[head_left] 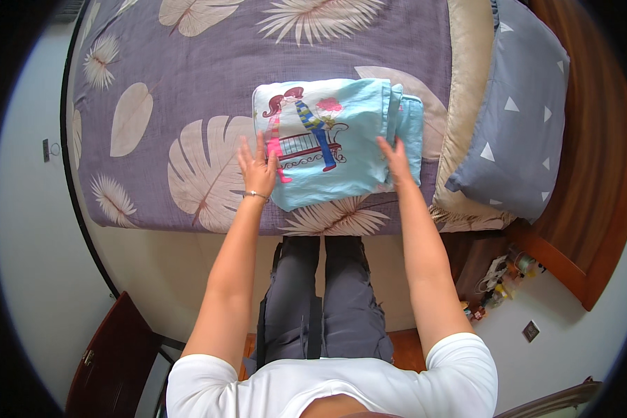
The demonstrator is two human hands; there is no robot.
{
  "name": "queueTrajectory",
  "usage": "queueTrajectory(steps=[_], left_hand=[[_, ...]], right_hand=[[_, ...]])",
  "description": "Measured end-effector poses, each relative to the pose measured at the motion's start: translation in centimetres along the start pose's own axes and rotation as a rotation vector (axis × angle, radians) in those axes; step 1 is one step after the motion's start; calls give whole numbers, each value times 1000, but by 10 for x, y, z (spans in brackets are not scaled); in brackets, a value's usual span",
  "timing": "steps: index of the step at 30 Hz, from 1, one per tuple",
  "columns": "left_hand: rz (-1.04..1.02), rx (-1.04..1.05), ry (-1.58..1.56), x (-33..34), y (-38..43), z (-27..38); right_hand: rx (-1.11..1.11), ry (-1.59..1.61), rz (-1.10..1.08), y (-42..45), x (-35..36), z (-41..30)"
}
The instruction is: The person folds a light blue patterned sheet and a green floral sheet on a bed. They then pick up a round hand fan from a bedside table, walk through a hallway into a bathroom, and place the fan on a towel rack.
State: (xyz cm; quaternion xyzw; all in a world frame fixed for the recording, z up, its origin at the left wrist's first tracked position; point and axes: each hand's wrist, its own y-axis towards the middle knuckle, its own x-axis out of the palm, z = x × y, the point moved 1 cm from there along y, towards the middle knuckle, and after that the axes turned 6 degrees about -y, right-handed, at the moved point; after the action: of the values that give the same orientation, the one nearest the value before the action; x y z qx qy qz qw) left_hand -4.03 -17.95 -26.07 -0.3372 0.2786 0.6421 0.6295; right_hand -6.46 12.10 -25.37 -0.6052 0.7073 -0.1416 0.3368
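A light-blue folded cloth [355, 167], which looks like bedding, lies on the bed in front of me. Its top face carries a cartoon print of two figures kissing over a bench, with a pink balloon-like shape beside them. At its left edge rests my left hand [258, 172], fingers spread, a thin bracelet on the wrist. My right hand [397, 162] touches the stacked folds on the right side, its thumb and a finger apart; the other fingers are partly hidden.
The bed has a purple leaf-print cover [214, 68]. A grey-blue pillow [517, 115] with white triangles lies right, against a wooden headboard [590, 157]. Small items [501, 282] crowd a nightstand below it. A dark wooden chair [109, 360] stands lower left.
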Motion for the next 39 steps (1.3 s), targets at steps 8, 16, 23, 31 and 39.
queueTrajectory(steps=[8,16,23,31,39], left_hand=[[-266,32,134,10,-8,38],[5,-45,21,23,-7,45],[-229,-317,15,46,-42,22],[-364,-403,64,37,-33,20],[-319,-393,-113,30,-33,7]], right_hand=[[-214,-199,280,-26,-25,-17],[-283,-796,615,-6,-29,-7],[-995,-1075,442,6,44,-106],[-791,-1280,-7,34,28,-7],[-605,-1581,126,60,-29,-16]])
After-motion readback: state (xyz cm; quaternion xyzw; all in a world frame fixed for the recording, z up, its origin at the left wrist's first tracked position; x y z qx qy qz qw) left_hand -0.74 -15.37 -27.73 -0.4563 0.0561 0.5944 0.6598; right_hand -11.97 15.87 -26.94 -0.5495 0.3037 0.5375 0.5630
